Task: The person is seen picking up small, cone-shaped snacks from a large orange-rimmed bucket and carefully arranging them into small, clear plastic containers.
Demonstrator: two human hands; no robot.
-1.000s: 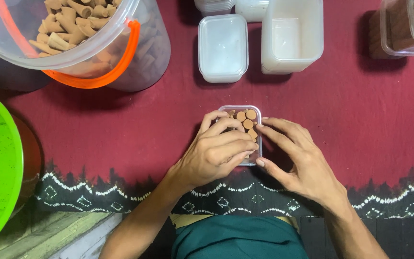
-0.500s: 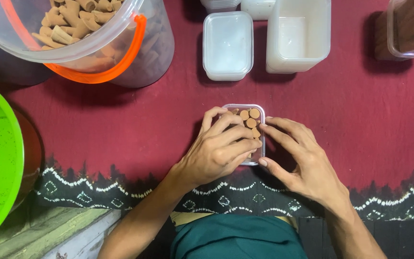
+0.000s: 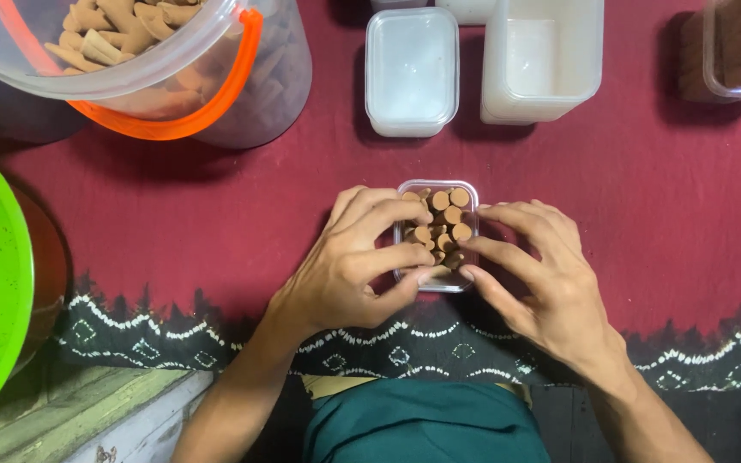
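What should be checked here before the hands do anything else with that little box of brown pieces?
1. Small clear box flat on the red cloth: ok.
2. Left hand and right hand steady it from both sides: ok.
3. Brown pieces stand on end, round faces up: ok.
4. Box full: cannot tell, fingers hide the near part.
5. Lid within reach: cannot tell; only white tubs lie beyond.
6. Bucket of spare pieces close at upper left: ok.
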